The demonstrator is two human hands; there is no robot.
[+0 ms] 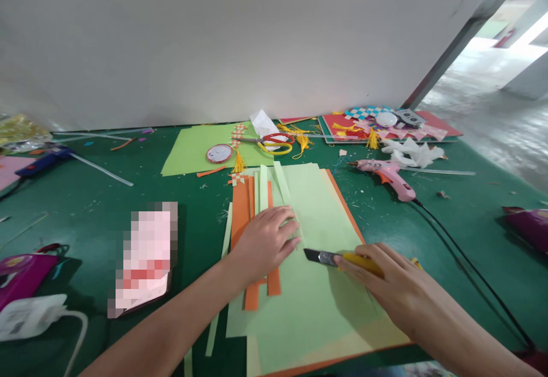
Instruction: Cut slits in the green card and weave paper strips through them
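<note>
My right hand (389, 271) grips a yellow utility knife (363, 263). Its dark blade points left, close above the pale green paper sheet (325, 217). My left hand (272, 237) rests on the same sheet, fingers slightly bent and apart, over a pale green strip (281, 183) whose lower part it partly covers. Beside and under that hand lie orange strips (251, 297) and another pale green strip (263, 188). Orange paper edges (349, 208) show from beneath the green sheet.
Behind the sheet lie scissors (274, 144), a round white piece with a red rim (219, 153) and yellow tassels (302, 143). A pink glue gun (389, 176) with a black cord stands right; a blurred phone (148, 251) and a white charger (32, 315) lie left. A grey wall (214, 40) rises behind.
</note>
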